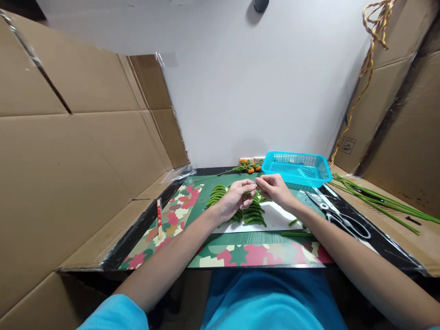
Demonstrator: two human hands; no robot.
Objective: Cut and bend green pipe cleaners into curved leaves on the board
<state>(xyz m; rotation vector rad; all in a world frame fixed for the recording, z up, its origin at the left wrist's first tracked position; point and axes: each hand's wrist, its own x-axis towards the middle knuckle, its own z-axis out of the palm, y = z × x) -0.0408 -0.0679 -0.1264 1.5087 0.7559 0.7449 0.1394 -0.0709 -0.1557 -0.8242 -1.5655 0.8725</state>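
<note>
My left hand [237, 199] and my right hand [274, 188] meet over the middle of the mat, thumbs and fingertips pinched together. Whatever lies between the fingertips is too small or hidden to make out. Below them, a white sheet [278, 215] carries rows of short, curved, fuzzy green pipe cleaner pieces [253, 215]; my left hand covers part of these rows. Another green piece [294, 222] lies on the sheet by my right forearm. A straight green pipe cleaner [296, 234] rests along the sheet's near edge.
A blue plastic basket [296, 182] stands at the back right. Scissors [340, 222] lie right of my right forearm, with long green pipe cleaners [381, 201] beyond. Orange pipe cleaner flowers [252, 167] lie at the back. Chopsticks [159, 219] in a red wrapper lie left.
</note>
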